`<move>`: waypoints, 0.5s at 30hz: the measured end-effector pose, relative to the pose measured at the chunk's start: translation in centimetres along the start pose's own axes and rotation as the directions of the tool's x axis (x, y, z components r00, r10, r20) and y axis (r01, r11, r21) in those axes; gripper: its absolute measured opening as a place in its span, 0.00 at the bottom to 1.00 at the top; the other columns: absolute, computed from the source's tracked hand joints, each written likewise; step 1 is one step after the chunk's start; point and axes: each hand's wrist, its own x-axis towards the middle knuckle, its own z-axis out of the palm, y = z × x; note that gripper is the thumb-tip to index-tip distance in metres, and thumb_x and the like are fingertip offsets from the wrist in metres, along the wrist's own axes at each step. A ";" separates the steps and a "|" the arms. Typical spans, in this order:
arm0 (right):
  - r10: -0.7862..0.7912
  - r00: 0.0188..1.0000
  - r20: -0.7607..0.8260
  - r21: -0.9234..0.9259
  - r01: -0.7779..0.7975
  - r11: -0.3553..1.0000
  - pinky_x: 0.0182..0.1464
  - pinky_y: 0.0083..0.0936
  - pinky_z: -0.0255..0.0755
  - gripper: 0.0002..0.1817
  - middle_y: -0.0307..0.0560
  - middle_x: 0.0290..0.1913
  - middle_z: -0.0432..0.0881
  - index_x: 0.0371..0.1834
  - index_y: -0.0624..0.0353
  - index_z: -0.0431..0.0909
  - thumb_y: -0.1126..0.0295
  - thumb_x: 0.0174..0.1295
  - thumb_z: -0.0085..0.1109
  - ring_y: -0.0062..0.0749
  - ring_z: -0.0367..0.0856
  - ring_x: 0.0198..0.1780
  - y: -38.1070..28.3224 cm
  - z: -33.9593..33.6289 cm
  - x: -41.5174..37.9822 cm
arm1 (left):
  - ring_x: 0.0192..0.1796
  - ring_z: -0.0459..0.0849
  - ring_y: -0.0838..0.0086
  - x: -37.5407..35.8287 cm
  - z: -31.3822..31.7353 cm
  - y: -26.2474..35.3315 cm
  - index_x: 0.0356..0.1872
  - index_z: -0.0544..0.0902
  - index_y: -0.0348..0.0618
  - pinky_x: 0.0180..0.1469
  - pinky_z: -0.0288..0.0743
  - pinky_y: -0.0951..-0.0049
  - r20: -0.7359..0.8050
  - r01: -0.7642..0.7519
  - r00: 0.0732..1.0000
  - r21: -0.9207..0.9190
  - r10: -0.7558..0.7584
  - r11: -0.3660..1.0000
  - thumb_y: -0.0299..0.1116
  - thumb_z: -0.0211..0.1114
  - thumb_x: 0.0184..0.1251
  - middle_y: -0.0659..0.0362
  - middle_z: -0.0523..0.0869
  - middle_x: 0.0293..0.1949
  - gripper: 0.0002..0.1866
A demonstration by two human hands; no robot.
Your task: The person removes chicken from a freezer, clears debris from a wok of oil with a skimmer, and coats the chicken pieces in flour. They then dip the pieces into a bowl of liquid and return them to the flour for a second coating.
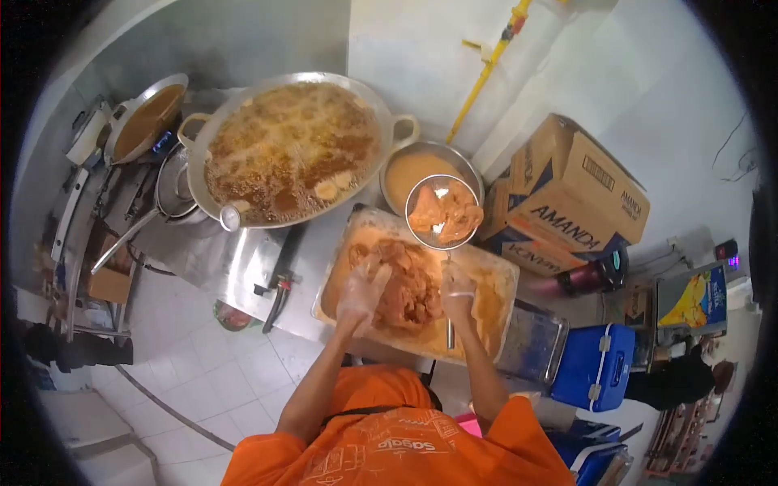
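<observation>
My right hand, in a clear plastic glove, is closed round the handle of a round wire strainer. Several pieces of reddish marinated meat lie in the strainer, which is over the near rim of a metal bowl of tan liquid. My left hand, also gloved, is at the left of a heap of similar meat; its fingers look apart, and I see nothing held in them. The heap sits in a large rectangular tray with orange-tan coating along its sides.
A wide two-handled pan of bubbling oil with frying pieces stands behind left, a round dial thermometer at its rim. Farther left are another pan and a strainer. Cardboard boxes and a blue cooler are on the right.
</observation>
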 end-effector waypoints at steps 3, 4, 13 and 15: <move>-0.007 0.998 0.066 -0.410 0.034 0.911 0.23 0.38 0.69 0.10 0.54 0.21 0.80 0.45 0.61 0.82 0.69 0.65 0.56 0.47 0.79 0.21 0.6 -1.2 -5.6 | 0.47 0.87 0.56 2.7 2.0 1.2 0.52 0.82 0.40 0.50 0.77 0.61 -0.076 0.135 0.989 0.095 -0.128 0.986 0.49 0.58 0.71 0.42 0.87 0.42 0.22; 0.008 0.997 0.078 -0.416 0.025 0.909 0.23 0.38 0.69 0.10 0.54 0.21 0.80 0.45 0.61 0.82 0.69 0.65 0.56 0.47 0.79 0.21 0.8 -1.5 -7.1 | 0.47 0.87 0.53 3.2 2.6 0.7 0.50 0.83 0.40 0.49 0.77 0.61 -0.188 0.195 0.972 0.292 -0.144 0.936 0.49 0.58 0.71 0.42 0.87 0.41 0.22; 0.245 0.954 0.174 -0.314 -0.182 0.932 0.29 0.43 0.69 0.11 0.58 0.30 0.80 0.44 0.67 0.78 0.73 0.62 0.54 0.53 0.76 0.26 -1.3 -5.1 -8.7 | 0.42 0.87 0.52 1.0 0.2 -5.8 0.45 0.86 0.41 0.44 0.80 0.60 0.086 -0.145 0.989 0.493 0.117 0.858 0.45 0.62 0.66 0.43 0.87 0.37 0.18; 0.188 0.982 0.026 -0.078 -0.186 0.979 0.30 0.42 0.70 0.12 0.59 0.26 0.77 0.38 0.68 0.77 0.68 0.64 0.55 0.52 0.76 0.26 -1.1 -4.0 -5.2 | 0.40 0.86 0.48 0.7 0.1 -5.7 0.42 0.85 0.39 0.41 0.77 0.55 -0.035 -0.176 0.980 0.304 0.195 0.936 0.45 0.63 0.65 0.39 0.85 0.37 0.18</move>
